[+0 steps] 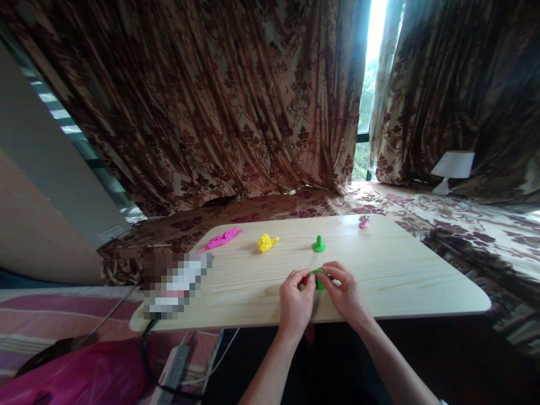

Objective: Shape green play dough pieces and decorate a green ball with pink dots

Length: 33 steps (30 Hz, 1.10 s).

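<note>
My left hand (pixel 296 299) and my right hand (pixel 346 292) meet over the near edge of a pale wooden table (pixel 405 270). Both pinch a small green piece of clay or balloon (pixel 318 277) between their fingertips. Farther back on the table lie a pink lump (pixel 220 239), a yellow lump (pixel 265 243), a small green cone-shaped piece (pixel 319 244) and a small pink piece (pixel 364 221).
A blurred-out object (pixel 175 281) sits at the table's left edge. A power strip with cables (pixel 174 365) lies below it, beside pink cloth (pixel 80 374). Patterned curtains (pixel 236 101) hang behind. A white lamp (pixel 452 167) stands at the right on a patterned cover.
</note>
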Tool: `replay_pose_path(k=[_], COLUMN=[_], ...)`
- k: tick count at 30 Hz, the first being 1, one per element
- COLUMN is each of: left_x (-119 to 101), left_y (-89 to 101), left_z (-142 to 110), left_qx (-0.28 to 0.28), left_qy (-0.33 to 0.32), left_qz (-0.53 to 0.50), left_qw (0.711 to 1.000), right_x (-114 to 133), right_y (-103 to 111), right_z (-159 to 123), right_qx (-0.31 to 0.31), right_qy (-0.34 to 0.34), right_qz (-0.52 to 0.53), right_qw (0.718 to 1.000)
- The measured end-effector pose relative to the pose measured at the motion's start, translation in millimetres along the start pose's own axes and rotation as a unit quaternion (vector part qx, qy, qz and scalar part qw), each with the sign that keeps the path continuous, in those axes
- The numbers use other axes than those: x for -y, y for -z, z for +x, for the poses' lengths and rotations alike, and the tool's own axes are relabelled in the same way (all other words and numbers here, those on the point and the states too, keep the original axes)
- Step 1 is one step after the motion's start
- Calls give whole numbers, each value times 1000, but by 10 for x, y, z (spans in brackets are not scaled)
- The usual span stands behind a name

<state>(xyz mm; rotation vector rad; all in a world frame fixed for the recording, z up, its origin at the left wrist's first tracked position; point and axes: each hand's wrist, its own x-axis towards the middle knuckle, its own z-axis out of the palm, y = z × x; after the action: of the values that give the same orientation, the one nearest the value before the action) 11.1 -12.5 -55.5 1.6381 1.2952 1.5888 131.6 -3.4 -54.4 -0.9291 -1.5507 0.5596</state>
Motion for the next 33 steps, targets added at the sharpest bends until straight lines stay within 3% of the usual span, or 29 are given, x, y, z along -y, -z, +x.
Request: replay_pose_path(k=[33], left_x=[-43], left_y=[7], left_z=[-13], left_qx=[1], left_qy=[2], left_qz=[10], left_qw=[1000], right_x=[12], right_y=[-1], right_z=[5], right_qx=[10], right_qy=[-25], right_qz=[9], right_qw=[1000])
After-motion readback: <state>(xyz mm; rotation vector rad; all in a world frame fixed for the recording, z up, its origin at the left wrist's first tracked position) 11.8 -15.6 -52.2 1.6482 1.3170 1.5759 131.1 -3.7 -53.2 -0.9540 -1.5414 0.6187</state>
